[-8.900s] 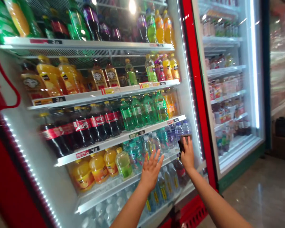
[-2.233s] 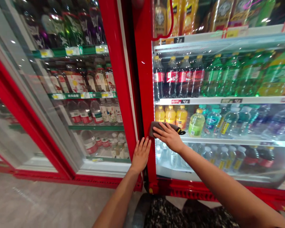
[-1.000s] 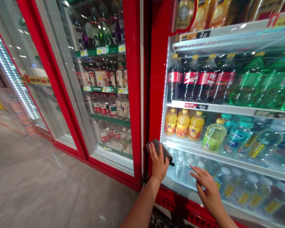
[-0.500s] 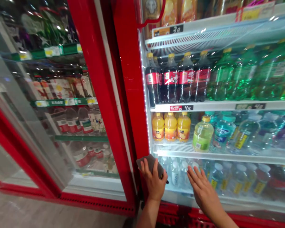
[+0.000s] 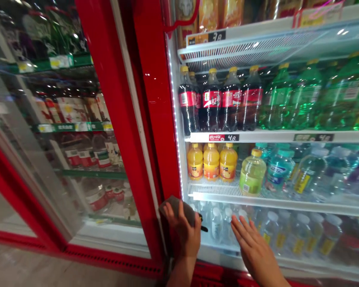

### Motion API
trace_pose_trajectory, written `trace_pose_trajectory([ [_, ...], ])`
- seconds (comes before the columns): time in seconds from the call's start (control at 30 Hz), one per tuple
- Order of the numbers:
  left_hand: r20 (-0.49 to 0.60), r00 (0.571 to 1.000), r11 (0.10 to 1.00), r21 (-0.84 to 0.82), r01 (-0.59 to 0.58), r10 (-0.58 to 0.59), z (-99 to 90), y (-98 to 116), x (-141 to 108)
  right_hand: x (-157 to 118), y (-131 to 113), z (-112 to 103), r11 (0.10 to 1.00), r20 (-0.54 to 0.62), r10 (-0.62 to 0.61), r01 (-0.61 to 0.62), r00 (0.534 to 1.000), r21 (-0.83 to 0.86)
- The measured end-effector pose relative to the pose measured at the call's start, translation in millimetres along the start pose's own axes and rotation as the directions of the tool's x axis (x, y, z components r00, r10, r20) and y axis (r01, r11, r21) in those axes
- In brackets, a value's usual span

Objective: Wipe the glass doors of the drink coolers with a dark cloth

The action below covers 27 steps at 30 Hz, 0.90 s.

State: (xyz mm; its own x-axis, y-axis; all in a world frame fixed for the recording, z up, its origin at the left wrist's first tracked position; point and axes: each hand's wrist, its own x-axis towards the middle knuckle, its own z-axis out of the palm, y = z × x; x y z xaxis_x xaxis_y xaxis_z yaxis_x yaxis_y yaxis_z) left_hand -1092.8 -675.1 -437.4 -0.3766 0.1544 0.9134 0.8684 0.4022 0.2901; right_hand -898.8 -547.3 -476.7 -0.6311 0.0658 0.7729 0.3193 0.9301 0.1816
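Observation:
My left hand (image 5: 184, 231) presses a grey cloth (image 5: 181, 211) against the red cooler frame (image 5: 157, 119), beside the lit door edge. A small black piece sticks out to the right of the cloth. My right hand (image 5: 254, 243) is before the lower glass with its fingers extended and holds nothing; whether it touches the glass is not clear. Behind the glass are clear bottles (image 5: 217, 225), a pale green bottle (image 5: 253, 173) and orange juice bottles (image 5: 211, 163).
Cola bottles (image 5: 212, 99) and green bottles (image 5: 278, 97) line the middle shelf. A second glass-fronted cooler (image 5: 92, 235) with red framing is on the left. A red loop (image 5: 182, 24) hangs near the top.
The view has shifted slightly, moving the cooler leftward in the picture. My left hand and the cloth appear a little further left and lower; my right hand remains extended.

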Motion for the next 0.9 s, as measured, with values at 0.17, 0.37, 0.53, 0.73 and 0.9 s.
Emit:
trace_pose_trajectory([
  [0.17, 0.072, 0.891, 0.894, -0.066, -0.444, 0.448, 15.6, -4.9, -24.5, -3.1, 17.3, -7.2, 0.991, -0.049, -0.116, 0.118, 0.992, 0.06],
  [0.37, -0.013, 0.987, 0.986, -0.051, -0.161, 0.16, 20.5, 9.2, -18.6, -36.7, 59.8, -25.8, 0.97, -0.091, -0.171, 0.184, 0.981, 0.16],
  [0.53, -0.137, 0.965, 0.958, -0.152, -0.244, 0.224, 57.7, 118.3, -12.1, -60.7, 97.0, -31.0, 0.974, -0.19, -0.149, 0.177, 0.971, 0.142],
  [0.73, -0.068, 0.878, 0.873, -0.092, -0.479, 0.474, 71.7, 135.0, -63.8, -100.2, 124.9, -31.8, 0.985, -0.257, -0.067, 0.106, 0.964, 0.14],
  [0.9, -0.154, 0.987, 0.993, -0.108, -0.051, 0.034, 71.8, 142.5, -59.7, -121.4, 138.6, -45.3, 0.985, -0.228, -0.055, 0.091, 0.972, 0.15],
])
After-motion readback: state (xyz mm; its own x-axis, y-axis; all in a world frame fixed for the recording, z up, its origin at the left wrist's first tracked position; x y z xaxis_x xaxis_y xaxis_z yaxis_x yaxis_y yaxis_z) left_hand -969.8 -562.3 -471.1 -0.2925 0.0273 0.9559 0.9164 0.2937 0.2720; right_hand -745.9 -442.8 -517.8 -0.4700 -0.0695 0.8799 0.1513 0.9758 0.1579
